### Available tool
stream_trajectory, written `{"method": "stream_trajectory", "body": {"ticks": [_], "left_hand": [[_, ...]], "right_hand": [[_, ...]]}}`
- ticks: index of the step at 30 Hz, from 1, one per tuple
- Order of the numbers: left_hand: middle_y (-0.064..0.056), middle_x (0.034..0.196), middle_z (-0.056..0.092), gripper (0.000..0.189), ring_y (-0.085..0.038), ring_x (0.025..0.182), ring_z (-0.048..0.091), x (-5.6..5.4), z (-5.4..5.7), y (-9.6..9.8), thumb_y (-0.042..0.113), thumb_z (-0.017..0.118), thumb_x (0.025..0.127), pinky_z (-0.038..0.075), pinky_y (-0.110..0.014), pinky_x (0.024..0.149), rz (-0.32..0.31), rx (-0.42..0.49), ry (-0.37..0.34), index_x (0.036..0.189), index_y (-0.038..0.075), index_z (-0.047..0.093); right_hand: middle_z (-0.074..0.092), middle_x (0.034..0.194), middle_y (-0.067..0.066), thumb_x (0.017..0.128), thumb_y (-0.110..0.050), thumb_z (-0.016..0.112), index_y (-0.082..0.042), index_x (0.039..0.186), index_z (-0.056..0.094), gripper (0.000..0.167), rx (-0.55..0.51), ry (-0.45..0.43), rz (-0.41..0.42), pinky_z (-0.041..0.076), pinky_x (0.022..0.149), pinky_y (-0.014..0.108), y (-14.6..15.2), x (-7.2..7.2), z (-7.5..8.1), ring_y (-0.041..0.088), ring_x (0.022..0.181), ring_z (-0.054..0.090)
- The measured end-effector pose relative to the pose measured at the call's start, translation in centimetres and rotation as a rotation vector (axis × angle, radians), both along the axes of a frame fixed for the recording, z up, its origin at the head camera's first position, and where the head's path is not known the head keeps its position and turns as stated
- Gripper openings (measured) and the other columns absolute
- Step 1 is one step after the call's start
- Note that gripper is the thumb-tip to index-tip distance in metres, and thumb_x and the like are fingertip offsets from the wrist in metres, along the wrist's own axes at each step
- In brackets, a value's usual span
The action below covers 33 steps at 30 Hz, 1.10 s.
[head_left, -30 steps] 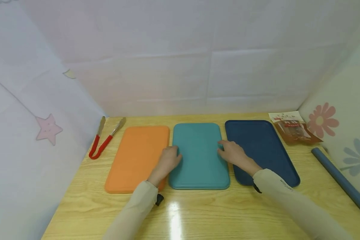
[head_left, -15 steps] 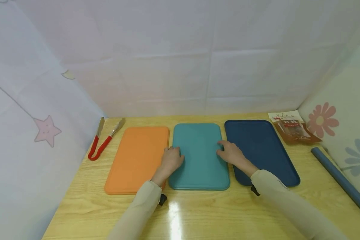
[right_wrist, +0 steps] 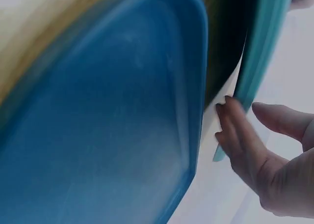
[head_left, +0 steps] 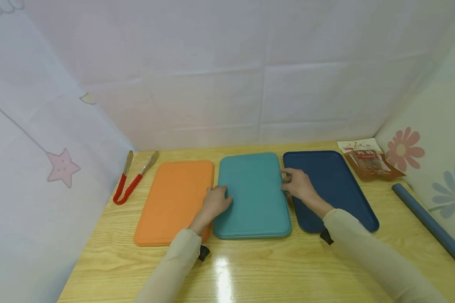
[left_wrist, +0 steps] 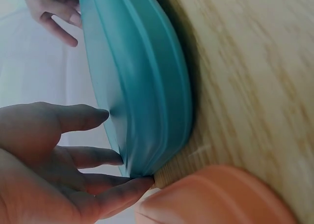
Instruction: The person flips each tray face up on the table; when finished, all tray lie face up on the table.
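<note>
A teal tray (head_left: 252, 198) lies face down in the middle, its right edge tilted up off the table. My right hand (head_left: 297, 185) pinches that raised edge, thumb on top and fingers underneath; the right wrist view shows a gap below the teal rim (right_wrist: 265, 42). On the other long side, my left hand (head_left: 215, 202) holds the left edge of the tray, with the thumb on its upper face and the fingers down the side (left_wrist: 142, 126). Left of it lies an orange tray (head_left: 174, 202), also face down. A dark blue tray (head_left: 326, 185) lies face up on the right.
Red-handled tongs (head_left: 127, 187) rest at the back left of the wooden table (head_left: 258, 269). A brown food packet (head_left: 369, 162) stands at the back right, near a grey-blue rolled tube (head_left: 428, 223). White patterned cloth (head_left: 197, 97) walls the back and sides.
My right hand has curled its fingers under the teal tray's right edge and lifted it slightly. My left hand has shifted a little right onto the left edge.
</note>
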<state>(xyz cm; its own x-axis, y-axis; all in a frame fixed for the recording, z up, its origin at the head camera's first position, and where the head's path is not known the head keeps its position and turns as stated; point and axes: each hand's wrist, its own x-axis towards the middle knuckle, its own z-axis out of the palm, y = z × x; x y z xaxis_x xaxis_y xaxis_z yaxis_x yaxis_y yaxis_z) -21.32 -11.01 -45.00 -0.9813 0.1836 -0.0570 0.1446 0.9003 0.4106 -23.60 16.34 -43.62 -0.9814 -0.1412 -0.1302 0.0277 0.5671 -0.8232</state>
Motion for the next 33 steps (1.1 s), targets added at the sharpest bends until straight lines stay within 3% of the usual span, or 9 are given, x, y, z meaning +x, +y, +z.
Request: {"method": "stream_trajectory", "body": {"ticks": [3, 8, 15, 20, 25, 33], "left_hand": [[-0.028, 0.129, 0.055, 0.048, -0.041, 0.116, 0.05, 0.0, 0.1, -0.2, 0.018, 0.062, 0.095, 0.038, -0.047, 0.096, -0.001, 0.018, -0.023, 0.133, -0.01, 0.052], [-0.027, 0.135, 0.051, 0.052, -0.041, 0.124, 0.046, 0.1, 0.4, -0.4, 0.019, 0.061, 0.096, 0.033, -0.05, 0.103, 0.01, 0.079, -0.083, 0.137, -0.01, 0.047], [-0.027, 0.141, 0.045, 0.056, -0.046, 0.127, 0.04, 0.6, 0.8, -0.7, 0.02, 0.059, 0.096, 0.04, -0.051, 0.101, 0.044, 0.144, -0.145, 0.141, -0.008, 0.042], [-0.033, 0.142, 0.039, 0.057, -0.052, 0.13, 0.035, 1.9, 1.6, -0.7, 0.021, 0.062, 0.095, 0.039, -0.057, 0.102, 0.002, 0.138, -0.149, 0.14, -0.008, 0.043], [-0.034, 0.145, 0.034, 0.064, -0.054, 0.131, 0.033, 3.9, 1.5, -0.7, 0.03, 0.065, 0.094, 0.038, -0.058, 0.102, -0.029, 0.127, -0.158, 0.142, -0.006, 0.043], [-0.032, 0.15, 0.024, 0.089, -0.053, 0.133, 0.029, 7.2, 1.7, -0.3, 0.05, 0.074, 0.08, 0.038, -0.058, 0.102, -0.06, 0.123, -0.214, 0.147, 0.002, 0.039]], "right_hand": [[0.056, 0.123, 0.033, 0.087, 0.002, 0.068, 0.004, 0.146, 0.035, 0.068, -0.043, -0.027, 0.021, 0.059, 0.066, 0.041, 0.5, -0.4, 0.4, 0.03, 0.08, 0.07], [0.048, 0.13, 0.035, 0.088, 0.0, 0.068, 0.002, 0.151, 0.024, 0.076, -0.119, -0.148, 0.075, 0.059, 0.07, 0.04, 1.2, -1.2, 1.0, 0.031, 0.089, 0.068], [0.041, 0.134, 0.034, 0.089, -0.001, 0.067, -0.003, 0.154, 0.017, 0.082, -0.226, -0.267, 0.122, 0.058, 0.074, 0.04, 1.7, -1.8, 1.7, 0.029, 0.095, 0.065], [0.04, 0.134, 0.033, 0.089, -0.003, 0.068, -0.005, 0.154, 0.017, 0.083, -0.24, -0.277, 0.131, 0.058, 0.075, 0.042, 1.9, -2.1, 2.3, 0.033, 0.099, 0.063], [0.039, 0.135, 0.033, 0.089, -0.004, 0.068, -0.006, 0.155, 0.015, 0.084, -0.238, -0.281, 0.131, 0.058, 0.075, 0.041, 2.2, -2.0, 2.6, 0.035, 0.103, 0.061], [0.037, 0.137, 0.033, 0.09, -0.005, 0.067, -0.004, 0.155, 0.014, 0.083, -0.244, -0.288, 0.127, 0.058, 0.076, 0.041, 2.9, -1.7, 3.1, 0.029, 0.099, 0.063]]}}
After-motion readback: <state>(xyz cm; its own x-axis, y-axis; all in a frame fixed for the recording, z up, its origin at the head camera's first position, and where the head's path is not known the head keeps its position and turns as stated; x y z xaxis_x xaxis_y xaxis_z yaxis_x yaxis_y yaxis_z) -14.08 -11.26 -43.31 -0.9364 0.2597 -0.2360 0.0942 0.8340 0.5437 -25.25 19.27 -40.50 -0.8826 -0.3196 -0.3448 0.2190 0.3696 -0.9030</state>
